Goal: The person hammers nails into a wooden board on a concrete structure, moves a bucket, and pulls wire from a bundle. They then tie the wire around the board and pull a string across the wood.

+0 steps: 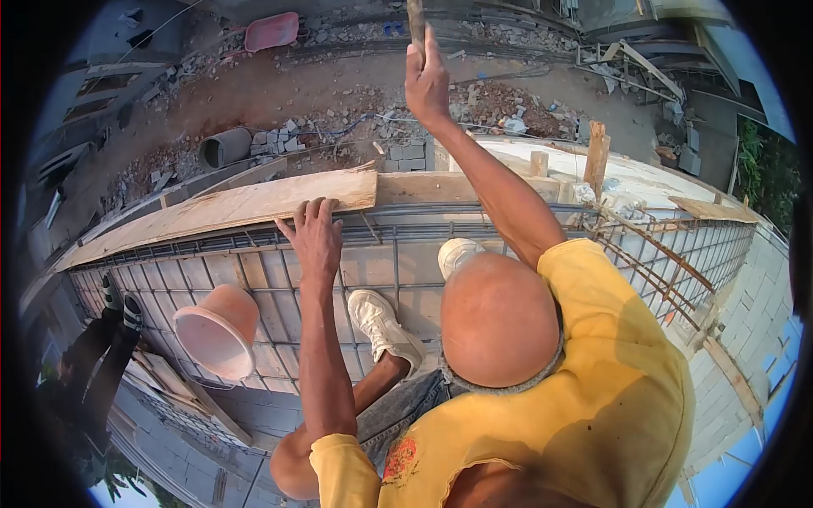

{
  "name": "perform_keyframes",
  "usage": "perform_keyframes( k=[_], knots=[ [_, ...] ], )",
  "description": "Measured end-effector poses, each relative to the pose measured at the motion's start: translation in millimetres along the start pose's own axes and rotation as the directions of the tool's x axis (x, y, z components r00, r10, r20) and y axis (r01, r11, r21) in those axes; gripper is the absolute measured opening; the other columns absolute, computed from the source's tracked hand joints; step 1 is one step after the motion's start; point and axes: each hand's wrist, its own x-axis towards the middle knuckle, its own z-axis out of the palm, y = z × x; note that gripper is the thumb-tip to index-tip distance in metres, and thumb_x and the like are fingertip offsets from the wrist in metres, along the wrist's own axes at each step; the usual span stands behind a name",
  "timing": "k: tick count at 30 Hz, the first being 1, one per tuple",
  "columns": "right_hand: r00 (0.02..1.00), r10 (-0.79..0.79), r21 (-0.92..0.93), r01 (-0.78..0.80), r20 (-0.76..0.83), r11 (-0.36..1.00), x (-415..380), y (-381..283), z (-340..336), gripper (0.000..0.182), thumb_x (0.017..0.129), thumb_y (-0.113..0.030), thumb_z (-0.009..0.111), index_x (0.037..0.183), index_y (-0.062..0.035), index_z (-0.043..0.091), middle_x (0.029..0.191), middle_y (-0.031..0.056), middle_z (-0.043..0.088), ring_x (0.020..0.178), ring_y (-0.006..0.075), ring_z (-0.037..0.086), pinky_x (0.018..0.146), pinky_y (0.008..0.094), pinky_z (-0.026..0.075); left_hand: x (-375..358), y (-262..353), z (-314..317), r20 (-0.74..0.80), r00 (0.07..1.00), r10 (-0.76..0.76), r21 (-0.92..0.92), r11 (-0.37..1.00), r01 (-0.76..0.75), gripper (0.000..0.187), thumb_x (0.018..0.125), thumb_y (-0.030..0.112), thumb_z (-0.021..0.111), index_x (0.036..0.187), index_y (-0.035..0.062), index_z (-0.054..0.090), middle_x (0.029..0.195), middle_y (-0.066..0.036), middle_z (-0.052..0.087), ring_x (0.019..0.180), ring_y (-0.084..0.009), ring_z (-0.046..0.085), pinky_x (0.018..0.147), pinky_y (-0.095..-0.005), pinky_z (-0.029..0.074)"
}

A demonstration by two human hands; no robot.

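Note:
My left hand (315, 241) rests with its fingers spread on the near edge of a long plywood board (254, 195), close to the board's right end. Raised high at the top centre, my right hand (428, 85) grips a wooden handle (416, 24); its far end is cut off by the frame's top edge. Beside the plywood, a timber plank (457, 187) runs to the right. Dark steel bars (423, 229) lie along the near side of both boards.
A rebar grid (279, 284) spans the formwork under my shoes (377, 322). To the left stands a pink bucket (218, 330), and beyond it a person's legs (100, 356). An upright wooden stake (596, 157) rises at the right. Rubble and a red wheelbarrow (272, 32) lie below.

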Motion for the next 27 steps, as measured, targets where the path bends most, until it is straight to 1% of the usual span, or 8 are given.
perform_keyframes(
  k=[2, 6, 13, 16, 19, 21, 25, 27],
  knots=[
    [0.791, 0.119, -0.324, 0.104, 0.6, 0.94, -76, 89, 27, 0.055, 0.104, -0.034, 0.052, 0.152, -0.0081, 0.041, 0.13, 0.0319, 0.06, 0.117, 0.0446, 0.063, 0.098, 0.0501, 0.049, 0, -1, 2, 0.004, 1.0, -0.002, 0.005, 1.0, 0.002, 0.049, 0.083, 0.016, 0.076, 0.128, 0.0202, 0.058, 0.135, 0.001, 0.057, 0.136, -0.0257, 0.045, 0.116, -0.0755, 0.015],
    [0.526, 0.122, -0.271, 0.216, 0.841, 0.938, -60, 142, 42, 0.057, 0.106, -0.04, 0.046, 0.156, -0.0148, 0.037, 0.145, 0.0254, 0.053, 0.132, 0.0421, 0.053, 0.107, 0.0511, 0.044, -11, -11, -9, 0.037, 0.999, -0.012, 0.064, 0.998, 0.01, 0.049, 0.082, 0.016, 0.077, 0.126, 0.0224, 0.059, 0.131, 0.0, 0.058, 0.133, -0.028, 0.048, 0.115, -0.0752, 0.016],
    [0.983, -0.151, -0.044, 0.156, 0.105, 0.987, 69, -25, -41, 0.058, 0.106, -0.046, 0.044, 0.15, -0.0091, 0.045, 0.11, 0.0249, 0.069, 0.097, 0.0404, 0.068, 0.083, 0.0515, 0.051, 39, 4, -16, 0.184, 0.974, 0.133, 0.192, 0.967, -0.168, 0.06, 0.079, 0.03, 0.081, 0.135, 0.0231, 0.062, 0.114, -0.004, 0.061, 0.115, -0.0284, 0.056, 0.107, -0.059, 0.038],
    [0.626, -0.495, -0.106, 0.552, -0.603, 0.827, 102, -36, -18, 0.054, 0.108, -0.041, 0.044, 0.147, -0.004, 0.047, 0.082, 0.0198, 0.071, 0.067, 0.034, 0.065, 0.058, 0.047, 0.047, 44, 2, -11, 0.28, 0.955, 0.095, 0.043, 0.993, -0.112, 0.054, 0.08, 0.033, 0.08, 0.13, 0.0217, 0.066, 0.118, -0.004, 0.061, 0.118, -0.0284, 0.054, 0.103, -0.0556, 0.04],
    [0.996, -0.019, 0.101, 0.027, -0.082, 0.995, -19, 10, 22, 0.056, 0.105, -0.036, 0.048, 0.149, -0.0013, 0.043, 0.099, 0.0304, 0.068, 0.09, 0.0476, 0.068, 0.079, 0.0529, 0.05, 35, -20, 24, 0.114, 0.972, 0.204, 0.045, 0.977, -0.21, 0.048, 0.083, 0.041, 0.075, 0.127, 0.0217, 0.068, 0.126, -0.004, 0.066, 0.119, -0.0316, 0.059, 0.102, -0.0532, 0.042],
    [0.688, 0.097, -0.41, 0.308, 0.72, 0.858, -113, 124, 55, 0.053, 0.104, -0.035, 0.046, 0.154, -0.0162, 0.041, 0.123, 0.0276, 0.066, 0.116, 0.045, 0.062, 0.098, 0.0506, 0.05, 40, -13, 7, 0.25, 0.952, 0.175, 0.017, 0.983, -0.185, 0.046, 0.085, 0.042, 0.073, 0.126, 0.021, 0.068, 0.126, -0.005, 0.07, 0.118, -0.0322, 0.063, 0.103, -0.0506, 0.042],
    [0.561, 0.273, -0.451, 0.206, 0.782, 0.868, -57, 92, 18, 0.051, 0.105, -0.038, 0.045, 0.154, -0.0213, 0.042, 0.13, 0.02, 0.065, 0.119, 0.0431, 0.061, 0.1, 0.0534, 0.047, 22, -19, 30, 0.098, 0.958, 0.269, 0.027, 0.962, -0.273, 0.045, 0.084, 0.042, 0.074, 0.123, 0.0206, 0.069, 0.12, -0.002, 0.071, 0.114, -0.028, 0.062, 0.1, -0.0467, 0.041],
    [0.757, 0.033, -0.392, 0.301, 0.653, 0.869, -9, 67, -6, 0.05, 0.104, -0.037, 0.046, 0.152, -0.0231, 0.044, 0.121, 0.019, 0.069, 0.111, 0.0392, 0.065, 0.095, 0.0535, 0.051, 35, -12, 16, 0.16, 0.972, 0.174, -0.009, 0.985, -0.175, 0.045, 0.084, 0.042, 0.074, 0.122, 0.0181, 0.07, 0.12, -0.004, 0.071, 0.116, -0.0293, 0.061, 0.101, -0.0472, 0.039]
  ],
)
